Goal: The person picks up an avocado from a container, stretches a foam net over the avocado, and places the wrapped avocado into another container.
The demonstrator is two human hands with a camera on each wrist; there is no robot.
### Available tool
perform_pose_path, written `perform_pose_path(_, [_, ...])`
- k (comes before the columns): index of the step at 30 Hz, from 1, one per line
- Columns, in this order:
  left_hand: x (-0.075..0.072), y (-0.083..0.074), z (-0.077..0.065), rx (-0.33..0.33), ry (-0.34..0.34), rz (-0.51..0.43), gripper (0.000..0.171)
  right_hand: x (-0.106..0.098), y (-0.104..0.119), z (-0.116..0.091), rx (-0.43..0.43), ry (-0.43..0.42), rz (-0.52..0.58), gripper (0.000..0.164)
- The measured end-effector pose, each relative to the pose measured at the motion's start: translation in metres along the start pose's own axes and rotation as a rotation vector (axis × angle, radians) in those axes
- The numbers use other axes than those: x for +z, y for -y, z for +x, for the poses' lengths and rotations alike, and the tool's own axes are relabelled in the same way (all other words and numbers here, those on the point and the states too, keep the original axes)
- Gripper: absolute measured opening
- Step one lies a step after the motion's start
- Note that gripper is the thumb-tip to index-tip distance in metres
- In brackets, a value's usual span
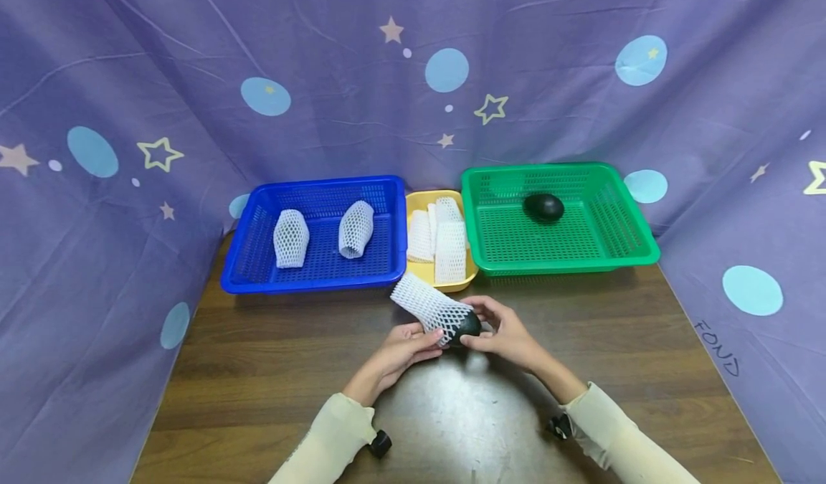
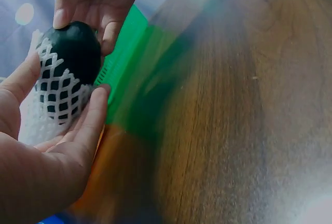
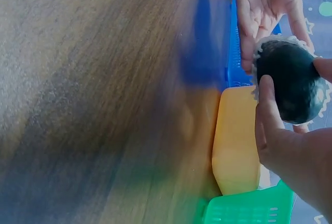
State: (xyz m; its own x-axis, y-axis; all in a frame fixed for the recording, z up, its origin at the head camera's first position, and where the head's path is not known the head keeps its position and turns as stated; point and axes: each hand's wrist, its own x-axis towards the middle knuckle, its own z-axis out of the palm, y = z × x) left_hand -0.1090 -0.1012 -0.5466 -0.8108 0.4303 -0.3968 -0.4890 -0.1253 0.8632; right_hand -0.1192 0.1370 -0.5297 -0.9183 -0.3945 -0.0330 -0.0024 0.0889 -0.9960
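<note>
Between the two hands, above the table, is a dark avocado (image 1: 467, 330) partly inside a white foam net sleeve (image 1: 421, 299). The sleeve's loose tail points toward the far left, while the avocado's bare end faces right. My left hand (image 1: 399, 355) holds the sleeve around the covered part, thumb on one side and fingers on the other, as the left wrist view shows. With thumb and fingers, my right hand (image 1: 513, 337) grips the bare end of the avocado (image 3: 290, 84). The sleeve's open edge (image 2: 65, 86) lies partway along the fruit.
At the back left, a blue basket (image 1: 316, 285) holds two net-covered pieces. A small yellow tray (image 1: 422, 272) with several foam sleeves (image 1: 450, 251) stands in the middle. In the green basket (image 1: 568, 263) at the back right lies another dark avocado (image 1: 544, 208). A patterned curtain (image 1: 361, 68) surrounds the table.
</note>
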Motion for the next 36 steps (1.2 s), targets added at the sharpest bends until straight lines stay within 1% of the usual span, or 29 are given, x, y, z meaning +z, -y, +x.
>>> perform_pose_path(2, [0.002, -0.001, 0.001, 0.024, -0.017, -0.016, 0.047, -0.001, 0.001, 0.0, -0.008, 0.011, 0.03, 0.061])
perform_pose_path(6, [0.005, -0.002, 0.002, 0.064, -0.088, -0.03, 0.048, -0.003, 0.003, 0.001, 0.002, 0.038, 0.07, 0.07])
perform_pose_path(9, [0.007, -0.003, 0.002, 0.087, -0.133, -0.03, 0.048, -0.002, 0.006, 0.001, 0.02, 0.044, 0.049, 0.075])
perform_pose_path(12, [0.009, -0.004, 0.002, 0.111, -0.156, -0.029, 0.049, 0.0, 0.006, 0.003, 0.027, 0.043, 0.025, 0.074])
perform_pose_path(15, [0.011, -0.004, 0.002, 0.128, -0.158, -0.028, 0.048, 0.002, 0.005, 0.003, 0.019, 0.027, 0.039, 0.071])
perform_pose_path(21, [0.016, -0.001, 0.002, 0.125, -0.137, -0.033, 0.048, 0.006, 0.002, 0.004, -0.017, -0.033, 0.099, 0.069])
perform_pose_path(23, [0.018, 0.0, 0.003, 0.127, -0.139, -0.042, 0.048, 0.008, 0.0, 0.004, -0.026, -0.053, 0.095, 0.068])
perform_pose_path(26, [0.021, 0.002, 0.003, 0.141, -0.135, -0.051, 0.049, 0.01, -0.001, 0.004, -0.033, -0.106, 0.055, 0.068])
perform_pose_path(30, [0.024, 0.002, 0.005, 0.12, -0.128, -0.062, 0.047, 0.013, -0.002, 0.003, -0.034, -0.193, -0.013, 0.066])
perform_pose_path(32, [0.025, 0.001, 0.006, 0.107, -0.124, -0.06, 0.047, 0.015, -0.002, 0.003, -0.049, -0.218, -0.041, 0.065])
perform_pose_path(34, [0.025, 0.0, 0.007, 0.096, -0.12, -0.059, 0.047, 0.015, -0.002, 0.004, -0.057, -0.22, -0.069, 0.065])
perform_pose_path(36, [0.022, -0.002, 0.008, 0.087, -0.119, -0.052, 0.047, 0.014, -0.001, 0.006, -0.072, -0.194, -0.101, 0.066])
